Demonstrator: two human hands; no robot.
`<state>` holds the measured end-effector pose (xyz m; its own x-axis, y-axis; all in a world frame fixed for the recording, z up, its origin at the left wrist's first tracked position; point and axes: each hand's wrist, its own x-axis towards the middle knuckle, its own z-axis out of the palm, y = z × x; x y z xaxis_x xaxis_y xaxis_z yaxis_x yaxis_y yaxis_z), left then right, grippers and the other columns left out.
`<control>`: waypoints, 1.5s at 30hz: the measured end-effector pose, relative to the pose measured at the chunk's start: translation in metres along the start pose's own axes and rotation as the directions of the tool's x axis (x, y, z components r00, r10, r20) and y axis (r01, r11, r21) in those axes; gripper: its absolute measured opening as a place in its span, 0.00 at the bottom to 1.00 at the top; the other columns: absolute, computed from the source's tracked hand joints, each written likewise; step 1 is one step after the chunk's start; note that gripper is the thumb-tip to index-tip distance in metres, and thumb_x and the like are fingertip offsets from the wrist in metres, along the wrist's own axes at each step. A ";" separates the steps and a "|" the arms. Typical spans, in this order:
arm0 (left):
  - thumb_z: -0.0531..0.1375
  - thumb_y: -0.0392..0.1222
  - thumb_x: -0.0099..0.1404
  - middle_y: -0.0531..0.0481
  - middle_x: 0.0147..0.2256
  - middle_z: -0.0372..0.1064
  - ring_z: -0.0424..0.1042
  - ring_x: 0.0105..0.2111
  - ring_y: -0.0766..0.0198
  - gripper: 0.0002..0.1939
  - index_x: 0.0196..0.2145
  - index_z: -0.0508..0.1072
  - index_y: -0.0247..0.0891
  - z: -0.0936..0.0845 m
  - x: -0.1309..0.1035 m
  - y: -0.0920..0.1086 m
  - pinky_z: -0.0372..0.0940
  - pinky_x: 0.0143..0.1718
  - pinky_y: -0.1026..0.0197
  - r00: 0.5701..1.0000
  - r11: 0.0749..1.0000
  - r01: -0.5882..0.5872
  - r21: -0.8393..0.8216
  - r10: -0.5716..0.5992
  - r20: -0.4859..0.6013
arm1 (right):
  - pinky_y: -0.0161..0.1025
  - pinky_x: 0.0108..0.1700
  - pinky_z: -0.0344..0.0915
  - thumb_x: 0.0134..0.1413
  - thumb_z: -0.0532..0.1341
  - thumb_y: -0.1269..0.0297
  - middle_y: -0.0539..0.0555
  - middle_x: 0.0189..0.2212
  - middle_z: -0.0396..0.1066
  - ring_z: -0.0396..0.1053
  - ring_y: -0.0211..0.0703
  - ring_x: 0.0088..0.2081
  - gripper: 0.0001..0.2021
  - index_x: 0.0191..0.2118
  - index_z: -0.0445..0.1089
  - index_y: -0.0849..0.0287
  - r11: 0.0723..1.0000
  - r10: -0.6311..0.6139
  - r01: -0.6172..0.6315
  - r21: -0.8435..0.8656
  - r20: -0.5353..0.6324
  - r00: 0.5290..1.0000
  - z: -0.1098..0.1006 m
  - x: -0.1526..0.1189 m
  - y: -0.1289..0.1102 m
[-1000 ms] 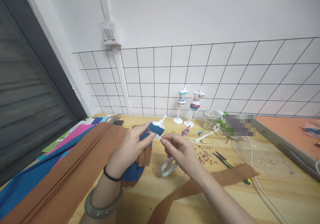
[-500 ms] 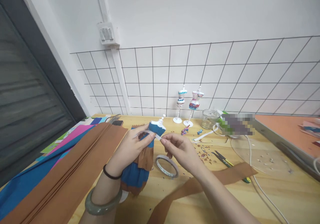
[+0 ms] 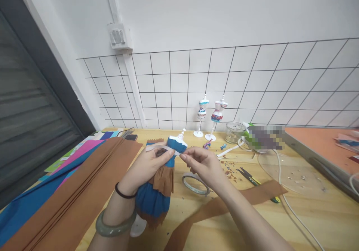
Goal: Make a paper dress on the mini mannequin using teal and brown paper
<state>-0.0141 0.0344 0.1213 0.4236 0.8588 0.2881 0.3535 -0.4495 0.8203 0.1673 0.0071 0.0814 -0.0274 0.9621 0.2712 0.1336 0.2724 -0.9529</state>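
Observation:
A small dress form in a blue top and a ruffled blue and brown skirt leans between my hands. My left hand pinches a narrow strip of white tape in front of its chest. The fingertips of my right hand are closed on the other end of the strip, at the form's right side. Just below my right hand a tape roll hangs or stands tilted; which one I cannot tell.
Brown fabric and coloured sheets lie left. Scissors, a brown strip and a white cable are right. Two mini dress forms and a glass jar stand behind, before a wire grid.
The tape roll has shifted right. The dress form and skirt have moved slightly right, and more of the form's white base shows beside my left wrist.

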 end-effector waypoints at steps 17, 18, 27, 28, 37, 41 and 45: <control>0.55 0.50 0.64 0.48 0.40 0.74 0.70 0.45 0.58 0.14 0.37 0.75 0.38 0.004 0.001 -0.002 0.64 0.47 0.59 0.996 0.987 0.076 -0.140 -0.068 0.065 | 0.31 0.19 0.60 0.44 0.64 0.47 0.46 0.17 0.63 0.58 0.32 0.18 0.17 0.26 0.71 0.58 0.996 0.085 -0.085 0.020 0.013 0.996 -0.004 0.000 -0.012; 0.56 0.51 0.63 0.48 0.40 0.75 0.71 0.43 0.58 0.15 0.36 0.75 0.38 0.004 0.001 -0.003 0.65 0.46 0.59 0.993 0.983 0.099 -0.154 -0.087 0.077 | 0.31 0.19 0.60 0.44 0.64 0.47 0.46 0.17 0.62 0.58 0.31 0.17 0.17 0.26 0.71 0.58 0.996 0.087 -0.087 0.022 0.018 0.996 -0.005 0.000 -0.013; 0.59 0.53 0.61 0.46 0.43 0.74 0.71 0.45 0.57 0.16 0.37 0.74 0.37 0.005 0.003 -0.013 0.65 0.46 0.58 0.982 0.951 0.179 -0.253 -0.156 0.107 | 0.31 0.17 0.58 0.46 0.65 0.51 0.44 0.17 0.64 0.60 0.31 0.15 0.15 0.31 0.69 0.59 0.994 0.110 -0.109 -0.020 0.049 0.993 -0.011 0.001 -0.011; 0.59 0.53 0.61 0.45 0.44 0.73 0.70 0.46 0.56 0.16 0.38 0.74 0.37 0.005 0.004 -0.013 0.64 0.48 0.57 0.985 0.955 0.168 -0.246 -0.151 0.087 | 0.31 0.17 0.58 0.46 0.65 0.51 0.44 0.17 0.64 0.61 0.32 0.15 0.15 0.32 0.68 0.58 0.994 0.103 -0.102 -0.028 0.040 0.994 -0.011 0.000 -0.010; 0.58 0.50 0.62 0.48 0.44 0.73 0.69 0.48 0.59 0.14 0.39 0.73 0.38 0.007 0.005 -0.013 0.60 0.53 0.58 0.992 0.956 0.108 -0.274 -0.086 0.091 | 0.32 0.19 0.56 0.52 0.61 0.54 0.46 0.18 0.62 0.57 0.33 0.17 0.11 0.33 0.74 0.57 0.995 -0.009 0.013 -0.103 0.041 0.999 -0.008 -0.004 -0.009; 0.58 0.51 0.62 0.47 0.44 0.73 0.68 0.48 0.58 0.15 0.38 0.73 0.37 0.006 0.005 -0.013 0.60 0.53 0.57 0.990 0.953 0.134 -0.273 -0.116 0.079 | 0.33 0.19 0.55 0.51 0.62 0.57 0.48 0.19 0.65 0.56 0.33 0.17 0.10 0.31 0.75 0.57 0.991 -0.044 0.050 -0.127 0.043 0.998 -0.008 -0.003 -0.010; 0.59 0.52 0.61 0.47 0.42 0.74 0.70 0.45 0.58 0.15 0.36 0.74 0.37 0.006 0.004 -0.011 0.64 0.46 0.60 0.979 0.939 0.196 -0.283 -0.173 0.104 | 0.33 0.20 0.57 0.51 0.61 0.57 0.48 0.21 0.67 0.58 0.33 0.18 0.10 0.30 0.74 0.57 0.993 -0.033 0.039 -0.107 0.054 0.998 -0.007 -0.003 -0.012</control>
<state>-0.0114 0.0412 0.1111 0.4401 0.8935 0.0891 0.1791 -0.1846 0.9664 0.1730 0.0004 0.0933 -0.0858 0.9516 0.2951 0.2376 0.3072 -0.9215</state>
